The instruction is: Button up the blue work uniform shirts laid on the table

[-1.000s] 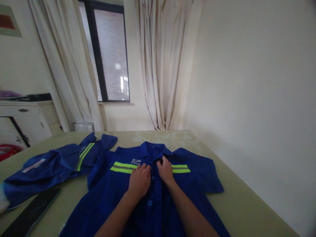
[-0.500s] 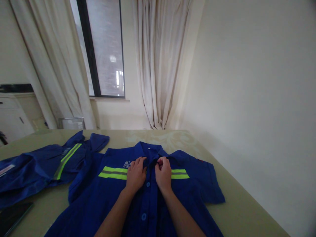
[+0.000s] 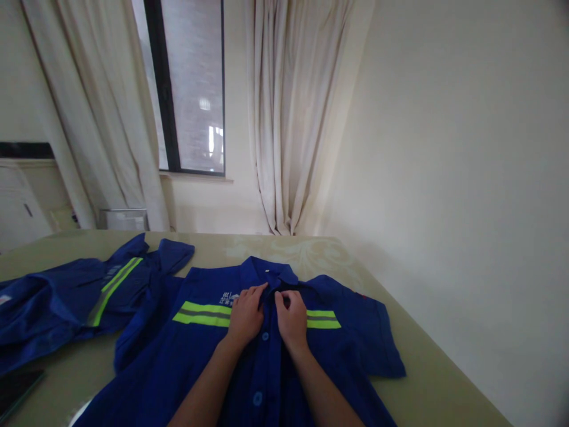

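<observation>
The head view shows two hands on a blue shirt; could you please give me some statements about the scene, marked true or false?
1. The left hand and right hand both touch the blue shirt. True.
2. The shirt's chest band is red. False: the band is yellow-green and grey.
3. Another blue garment lies left of the shirt. True.
4. The dark flat object is right of the shirt. False: the object is at lower left.

Window [image 3: 195, 89]: dark frame, bright reflections in the pane. Left curtain [image 3: 93, 101] and right curtain [image 3: 284, 118], both pale, flank it. Plain wall [image 3: 457, 148] along right. White cabinet [image 3: 20, 204] at left edge. Thin-rimmed panel [image 3: 124, 220] behind bench [image 3: 427, 385]. Black slab [image 3: 18, 388], near-left on bench, cut off by view; possibly a tablet.
</observation>
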Demonstrator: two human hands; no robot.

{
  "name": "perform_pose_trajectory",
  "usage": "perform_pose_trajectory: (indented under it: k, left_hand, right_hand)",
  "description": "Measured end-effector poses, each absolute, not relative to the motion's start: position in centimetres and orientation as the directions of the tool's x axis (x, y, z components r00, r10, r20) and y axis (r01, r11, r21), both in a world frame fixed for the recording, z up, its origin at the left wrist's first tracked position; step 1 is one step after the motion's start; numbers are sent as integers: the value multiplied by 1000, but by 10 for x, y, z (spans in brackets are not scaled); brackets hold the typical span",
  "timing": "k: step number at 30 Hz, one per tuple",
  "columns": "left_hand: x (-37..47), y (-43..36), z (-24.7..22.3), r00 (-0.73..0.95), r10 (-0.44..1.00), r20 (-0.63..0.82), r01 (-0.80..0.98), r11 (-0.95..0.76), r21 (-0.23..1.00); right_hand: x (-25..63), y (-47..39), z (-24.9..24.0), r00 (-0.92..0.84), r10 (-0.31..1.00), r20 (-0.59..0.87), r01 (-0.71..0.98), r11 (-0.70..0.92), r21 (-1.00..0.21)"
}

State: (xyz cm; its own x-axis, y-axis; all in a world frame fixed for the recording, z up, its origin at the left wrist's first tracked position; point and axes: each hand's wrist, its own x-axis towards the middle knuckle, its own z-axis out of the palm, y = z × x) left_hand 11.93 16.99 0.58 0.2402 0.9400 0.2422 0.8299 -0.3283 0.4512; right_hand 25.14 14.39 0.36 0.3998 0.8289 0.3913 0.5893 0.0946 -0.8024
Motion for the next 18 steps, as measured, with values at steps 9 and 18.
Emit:
perform_pose_trajectory:
  k: [9,18]
  left_hand:
    - [122,164,8,249,929,273,852,-345,394]
    - [117,175,-2,202,921,333,717,-371,590]
  right_hand:
    - [253,145,1,351,861,369,672,43,-739]
    - [243,143,1,372,873,315,721,-58,-691]
